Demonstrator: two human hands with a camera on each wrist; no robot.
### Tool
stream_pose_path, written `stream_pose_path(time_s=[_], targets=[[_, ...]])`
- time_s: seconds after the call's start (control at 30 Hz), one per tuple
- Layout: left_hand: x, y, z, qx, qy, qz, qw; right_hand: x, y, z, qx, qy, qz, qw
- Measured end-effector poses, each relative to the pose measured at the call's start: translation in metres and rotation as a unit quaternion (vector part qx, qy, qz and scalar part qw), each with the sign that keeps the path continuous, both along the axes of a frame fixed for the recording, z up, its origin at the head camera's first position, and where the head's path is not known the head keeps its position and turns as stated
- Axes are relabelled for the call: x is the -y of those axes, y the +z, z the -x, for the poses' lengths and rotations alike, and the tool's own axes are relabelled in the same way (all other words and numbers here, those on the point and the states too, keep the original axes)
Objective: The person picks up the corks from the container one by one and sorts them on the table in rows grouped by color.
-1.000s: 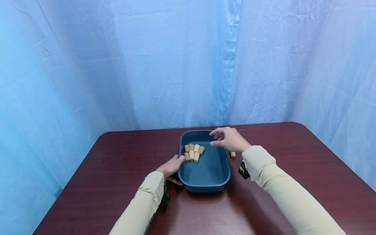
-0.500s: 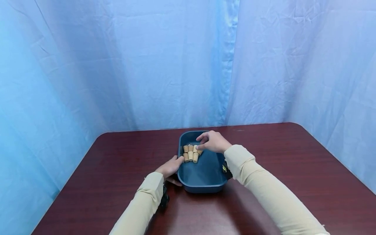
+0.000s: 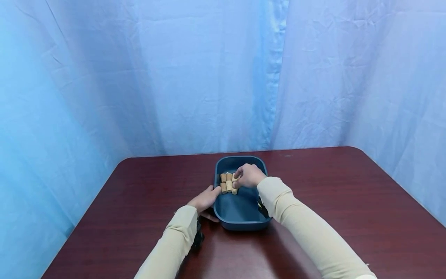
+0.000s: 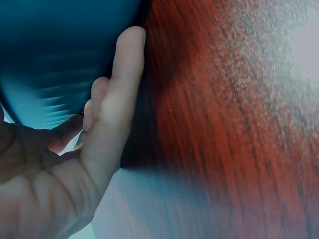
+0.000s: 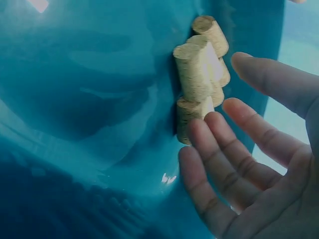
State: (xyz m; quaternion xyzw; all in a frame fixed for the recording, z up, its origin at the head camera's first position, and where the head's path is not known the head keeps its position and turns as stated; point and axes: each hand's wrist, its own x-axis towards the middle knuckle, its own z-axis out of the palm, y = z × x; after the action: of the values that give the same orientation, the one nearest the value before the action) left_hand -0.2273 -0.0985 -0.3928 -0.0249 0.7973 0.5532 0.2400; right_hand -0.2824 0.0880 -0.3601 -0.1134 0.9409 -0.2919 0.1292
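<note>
Leftward and down, from above the right rim of the tray (image 3: pixel 242 225), the right hand (image 3: pixel 249 176) had been brought to the corks (image 3: pixel 229 186), so work was now centred on their right side; its fingers were loosely extended, with no cork seen gripped. The corks were clustered inside the tray at left, while its left rim was gripped by the left hand (image 3: pixel 203 200).

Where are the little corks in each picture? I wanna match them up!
Head: corks just below the picture's middle, inside the blue tray, partly hidden by the right hand.
Left wrist: no corks; just the outside of the blue tray, top left, beside the left hand.
Right wrist: corks right of the middle, mostly upper half, beside the fingers.
Shared landmark: the blue tray.
</note>
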Motion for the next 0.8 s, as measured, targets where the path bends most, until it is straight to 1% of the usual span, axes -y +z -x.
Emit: stream_pose_path(time_s=[0.13,0.27,0.5,0.67,0.8], targets=[[-0.001,0.0,0.0,-0.003,-0.004,0.002,1.0,0.002,-0.007,0.002,-0.005,-0.015,-0.032,0.9994],[0.0,0.0,0.0,-0.005,-0.005,0.002,1.0,0.004,-0.01,0.001,-0.001,-0.023,-0.041,0.9989],[0.002,-0.001,-0.001,-0.002,0.001,0.003,1.0,0.01,-0.009,-0.004,0.016,-0.019,-0.046,0.9986],[0.003,-0.002,-0.002,-0.002,0.002,0.004,1.0,0.013,-0.011,-0.004,0.02,-0.013,-0.069,0.9973],[0.003,-0.003,-0.002,-0.002,0.001,0.005,1.0,0.016,-0.014,-0.002,0.013,-0.012,-0.089,0.9959]])
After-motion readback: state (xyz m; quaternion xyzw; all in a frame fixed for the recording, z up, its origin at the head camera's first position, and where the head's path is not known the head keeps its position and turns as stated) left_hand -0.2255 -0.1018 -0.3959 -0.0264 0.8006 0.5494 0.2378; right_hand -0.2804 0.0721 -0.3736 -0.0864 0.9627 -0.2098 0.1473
